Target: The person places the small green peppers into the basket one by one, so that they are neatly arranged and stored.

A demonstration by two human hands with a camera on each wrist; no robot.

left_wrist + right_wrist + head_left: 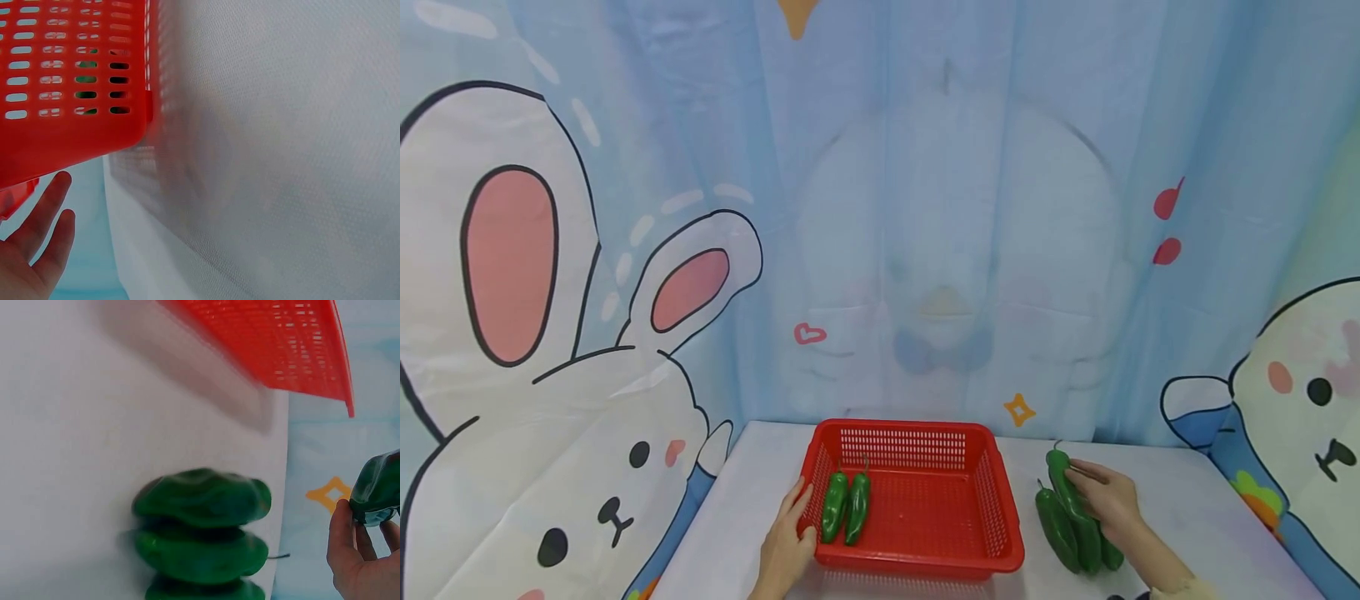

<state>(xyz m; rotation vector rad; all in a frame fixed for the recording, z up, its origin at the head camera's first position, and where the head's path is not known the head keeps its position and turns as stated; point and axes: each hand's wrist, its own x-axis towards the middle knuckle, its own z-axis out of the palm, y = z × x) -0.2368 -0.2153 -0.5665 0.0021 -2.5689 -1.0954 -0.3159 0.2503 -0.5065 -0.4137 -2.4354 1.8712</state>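
Note:
My right hand point(1103, 498) pinches a long green chili pepper point(1059, 468) near its stem end. In the right wrist view this raised pepper point(379, 482) shows at the right edge, between fingertips and thumb. Below it, three green peppers point(200, 553) lie side by side on the table; the leftmost pepper point(1056, 530) shows plainly in the head view. My left hand point(786, 543) is at the left side of a red plastic basket point(917, 562). Its visible fingers point(56, 240) are nearly straight by the basket's rim; the thumb is hidden in the left wrist view.
Two green peppers point(846, 507) lie side by side in the basket's left part. The basket has slotted walls and stands on a white-covered table point(730, 508). A blue curtain point(940, 208) with cartoon animals hangs behind the table.

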